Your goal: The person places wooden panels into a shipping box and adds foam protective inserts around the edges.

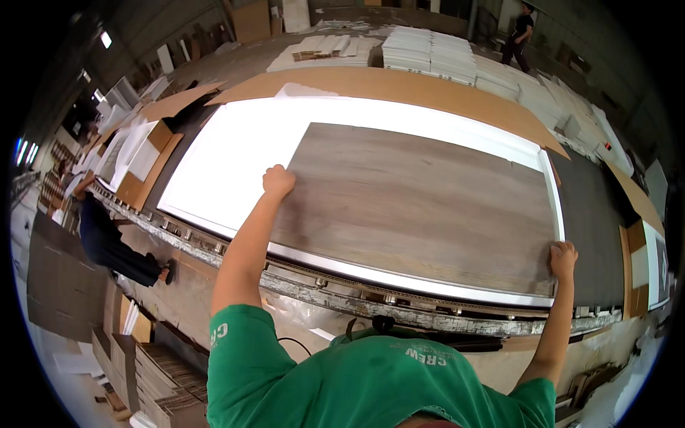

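A large grey-brown wood-grain panel (pixel 421 207) lies over the right part of a white foam-lined open carton (pixel 207 167). My left hand (pixel 278 182) is closed on the panel's left edge, near its middle. At the panel's near right corner, my right hand (pixel 563 259) has its fingers wrapped round the edge, just beside the white foam rim (pixel 551 187). Both arms reach out wide, and the panel sits slightly askew within the carton. What lies beneath the panel is hidden.
The carton's brown flap (pixel 399 85) spreads along the far side. A roller conveyor (pixel 335 294) runs under it, with another packed carton (pixel 143 164) at left. White stacked boards (pixel 428 53) stand beyond. One person (pixel 114 242) is at left, another (pixel 519 39) far right.
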